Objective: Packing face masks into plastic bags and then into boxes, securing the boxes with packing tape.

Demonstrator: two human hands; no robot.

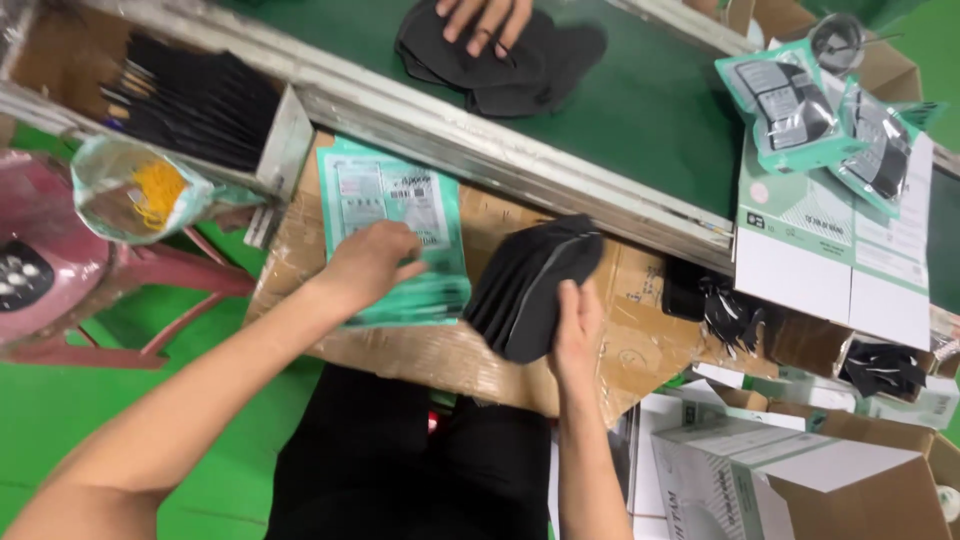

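Over the cardboard-covered tabletop, just near of the metal rail, the person's right hand is closed around the lower edge of a fanned stack of black masks, fingers wrapped behind it and thumb in front, holding it on edge and tilted toward the far side. To its left, the left hand lies on top of a pile of flat teal-and-clear pouches, fingers curled at the near right corner of the top pouch as though lifting or pinching it; I cannot tell whether it has actually come free of the pile.

As I judge it, the masks are gathered and ready while the pouch is not yet open and nothing is inside it, so the bagging of this stack looks barely begun. Some filled pouches lie far right on flat white-and-green cartons, which suggests some are already done.

The black masks look thin, soft and folded flat, layered like pages, with pale edges showing between them. The pouches are glossy, with a teal border and a printed panel.

Beyond the rail, on the green belt, another person's hand presses on a heap of black masks. Far left, a tray holds more dark pieces.
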